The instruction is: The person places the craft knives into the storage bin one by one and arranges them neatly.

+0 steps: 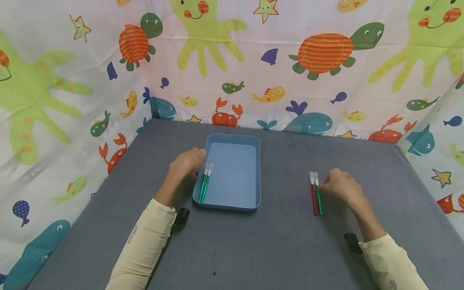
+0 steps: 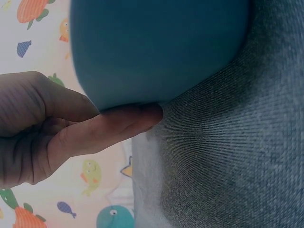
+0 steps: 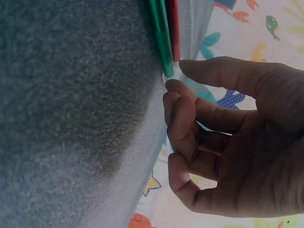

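Observation:
My left hand (image 1: 188, 162) grips the left wall of a shallow blue tray (image 1: 233, 171), the thumb at the rim and the fingers against the outer side, as the left wrist view shows. Two slim green felt-tip pens (image 1: 205, 185) with clear whitish caps lie side by side along that wall inside the tray. To the right, a red felt-tip pen (image 1: 313, 197) and a green felt-tip pen (image 1: 319, 197) lie parallel on the table. My right hand (image 1: 340, 186) is beside them, thumb and forefinger parted at the green pen's cap end (image 3: 164, 52), other fingers loosely curled.
The grey cloth-covered table (image 1: 282, 241) extends around the tray. A curtain (image 1: 232, 60) printed with sea animals hangs behind and on both sides. Dark straps (image 1: 182, 216) show at my wrists, and a tiny dark speck (image 1: 214, 273) lies near the front.

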The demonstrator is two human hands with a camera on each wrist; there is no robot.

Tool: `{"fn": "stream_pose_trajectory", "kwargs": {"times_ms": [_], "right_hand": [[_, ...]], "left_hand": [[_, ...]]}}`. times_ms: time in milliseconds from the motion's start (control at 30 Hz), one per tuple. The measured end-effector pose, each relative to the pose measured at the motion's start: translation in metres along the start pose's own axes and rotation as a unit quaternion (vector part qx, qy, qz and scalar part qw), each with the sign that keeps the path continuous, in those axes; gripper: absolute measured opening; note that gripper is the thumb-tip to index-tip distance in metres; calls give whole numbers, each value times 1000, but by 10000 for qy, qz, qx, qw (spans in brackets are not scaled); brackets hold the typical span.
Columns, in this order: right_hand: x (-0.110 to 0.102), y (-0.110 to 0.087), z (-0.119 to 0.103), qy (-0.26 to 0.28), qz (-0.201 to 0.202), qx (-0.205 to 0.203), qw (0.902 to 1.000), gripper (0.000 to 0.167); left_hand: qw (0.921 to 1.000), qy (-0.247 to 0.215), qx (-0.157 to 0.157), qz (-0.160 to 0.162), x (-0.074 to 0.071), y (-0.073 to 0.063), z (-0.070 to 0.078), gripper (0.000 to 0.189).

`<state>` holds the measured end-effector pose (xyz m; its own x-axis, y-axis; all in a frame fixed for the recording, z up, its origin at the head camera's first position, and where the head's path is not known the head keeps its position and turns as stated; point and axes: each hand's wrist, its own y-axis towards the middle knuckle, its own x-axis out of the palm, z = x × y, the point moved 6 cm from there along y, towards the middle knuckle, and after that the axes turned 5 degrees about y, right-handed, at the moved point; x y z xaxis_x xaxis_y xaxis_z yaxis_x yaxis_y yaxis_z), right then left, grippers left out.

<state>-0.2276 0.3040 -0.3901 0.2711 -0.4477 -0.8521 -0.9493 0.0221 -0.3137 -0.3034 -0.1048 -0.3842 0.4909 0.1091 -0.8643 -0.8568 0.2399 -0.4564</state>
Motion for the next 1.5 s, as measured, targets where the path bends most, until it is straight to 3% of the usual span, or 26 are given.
{"fn": "stream_pose_trajectory", "kwargs": {"times_ms": [333, 733, 1000, 1233, 1500], "right_hand": [[8, 9, 0, -23, -28, 181, 9998, 33], [12, 14, 2, -42, -23, 352, 9994, 34], [3, 13, -5, -209, 386, 174, 9989, 36], [-8, 7, -22, -247, 401, 65, 9989, 41], [-11, -2, -56, -142, 324, -275, 9990, 42]], "left_hand": [[10000, 64, -57, -11, 0, 1, 1, 36], [9998, 179, -78, 8, 1, 2, 1, 32], [9998, 175, -80, -60, 1, 2, 1, 33], [9998, 127, -87, -117, 1, 2, 0, 34], [9998, 134, -100, -146, 0, 3, 1, 36]]}}
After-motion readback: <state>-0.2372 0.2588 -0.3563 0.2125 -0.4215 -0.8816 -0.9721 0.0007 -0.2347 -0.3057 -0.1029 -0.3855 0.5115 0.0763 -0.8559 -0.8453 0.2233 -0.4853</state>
